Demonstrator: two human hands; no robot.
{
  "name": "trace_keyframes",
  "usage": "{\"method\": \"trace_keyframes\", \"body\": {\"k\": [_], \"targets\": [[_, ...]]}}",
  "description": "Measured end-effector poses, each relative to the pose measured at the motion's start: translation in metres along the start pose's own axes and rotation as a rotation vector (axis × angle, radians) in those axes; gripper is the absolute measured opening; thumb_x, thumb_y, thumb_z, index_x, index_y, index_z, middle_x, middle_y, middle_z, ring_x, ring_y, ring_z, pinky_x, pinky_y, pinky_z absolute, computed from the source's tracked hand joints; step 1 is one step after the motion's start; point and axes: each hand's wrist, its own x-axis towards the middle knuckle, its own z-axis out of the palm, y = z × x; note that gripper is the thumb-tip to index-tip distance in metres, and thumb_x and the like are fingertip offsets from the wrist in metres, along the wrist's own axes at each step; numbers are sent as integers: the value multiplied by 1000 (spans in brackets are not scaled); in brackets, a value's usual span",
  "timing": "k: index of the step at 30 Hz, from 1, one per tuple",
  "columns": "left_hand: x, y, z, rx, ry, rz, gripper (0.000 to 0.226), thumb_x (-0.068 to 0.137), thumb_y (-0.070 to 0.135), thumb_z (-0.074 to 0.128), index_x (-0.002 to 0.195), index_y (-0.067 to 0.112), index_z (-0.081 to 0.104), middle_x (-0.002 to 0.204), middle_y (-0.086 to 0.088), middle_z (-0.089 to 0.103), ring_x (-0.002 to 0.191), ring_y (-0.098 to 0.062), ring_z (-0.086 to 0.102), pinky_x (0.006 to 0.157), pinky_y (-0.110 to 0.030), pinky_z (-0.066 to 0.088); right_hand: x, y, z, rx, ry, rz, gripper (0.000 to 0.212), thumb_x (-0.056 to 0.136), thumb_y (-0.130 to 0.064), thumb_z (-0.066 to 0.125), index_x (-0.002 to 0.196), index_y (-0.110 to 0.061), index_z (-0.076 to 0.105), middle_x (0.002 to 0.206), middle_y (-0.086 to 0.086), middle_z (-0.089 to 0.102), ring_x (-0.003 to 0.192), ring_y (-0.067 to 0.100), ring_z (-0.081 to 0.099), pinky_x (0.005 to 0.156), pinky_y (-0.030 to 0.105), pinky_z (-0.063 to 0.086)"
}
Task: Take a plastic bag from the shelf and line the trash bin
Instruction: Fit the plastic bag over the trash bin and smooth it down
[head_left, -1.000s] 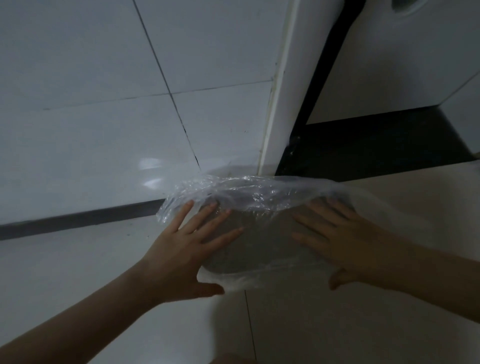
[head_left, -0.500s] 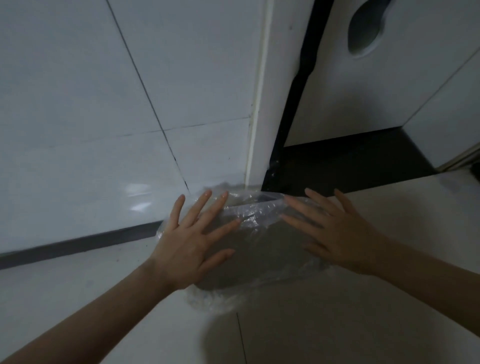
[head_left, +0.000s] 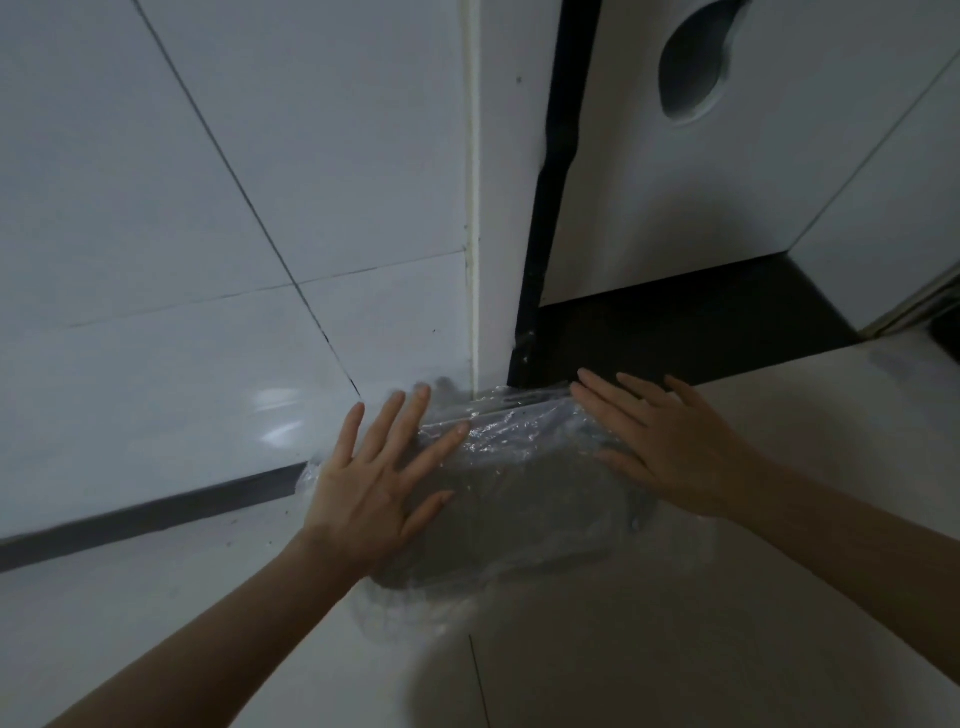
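Head view: splayed left hand (head_left: 371, 493) and right hand (head_left: 670, 447), both grips empty, flanking seemingly left-right-lying plastic bag (head_left: 511, 467).

We find no readable text, label, brand, number or sign anywhere here; every surface we see is plain and unmarked.

Clear plastic bag (head_left: 514, 441) over grey bin (head_left: 519, 519)

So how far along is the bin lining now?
Done: the clear crinkled plastic bag already drapes over the dark round trash bin. In hand: the left hand and right hand, fingers spread, flank its rim. Left: probably only smoothing loose film.
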Motion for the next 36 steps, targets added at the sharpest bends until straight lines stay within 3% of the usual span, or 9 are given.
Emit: {"method": "trace_keyframes", "body": {"k": [3,6,8,11,14,18,24,32,36], "targets": [[0,2,-7,-98,50,30,69,88,54,45,146,32,15,155,-15,12,140,-37,15,112,-54,9,2,-4,-7,101,51,12,74,85,-65,19,144,-30,-9,156,-9,-3,143,17,12,114,46,13],[2,5,-21,-262,178,77,62,90,36,47,146,22,23,153,-7,21,140,-25,24,115,-37,11,-4,-17,-25,285,280,-6,70,88,-51,48,143,-16,24,151,6,32,136,24,32,109,39,21],[7,7,-26,-263,259,247,54,91,24,45,142,17,33,149,-5,31,137,-22,30,113,-34,15,-12,-24,-33,217,380,-133,57,89,-44,46,135,-12,42,140,9,48,130,26,43,106,41,28],[10,16,-21,-129,225,575,52,81,19,63,132,18,50,138,-3,51,125,-20,49,105,-34,36,-27,-27,-28,5,264,-366,50,91,-43,38,129,-13,51,136,7,54,128,25,46,105,43,33],[11,35,-17,-162,-3,492,63,80,37,66,137,22,42,139,-3,51,122,-19,52,99,-33,43,-33,-32,-15,-50,63,-341,57,93,-50,27,138,-17,39,146,5,41,137,23,32,111,45,22],[15,48,-3,-207,-122,300,64,95,50,27,144,30,-9,158,0,-4,144,-18,0,118,-34,2,-21,-44,4,134,-10,-238,69,89,-61,12,146,-24,4,158,-2,5,144,15,-3,113,35,-6],[-1,38,-13,-253,-126,228,56,83,51,46,130,21,53,129,1,60,106,-14,61,89,-28,50,-1,-59,4,263,-71,-292,64,95,-48,31,147,-23,3,158,-5,8,142,9,6,116,29,10],[-5,13,-1,-255,-248,341,56,87,55,34,134,27,45,134,5,56,119,-15,54,99,-34,43,29,-52,-4,175,-268,-506,58,93,-53,28,144,-28,17,151,-8,27,132,15,27,109,38,31],[2,17,14,-274,-375,285,64,87,65,16,145,37,17,155,1,23,141,-21,22,111,-46,7,40,-48,6,159,-435,-523,54,96,-48,25,144,-27,16,155,-3,20,137,19,23,114,37,22]]}}
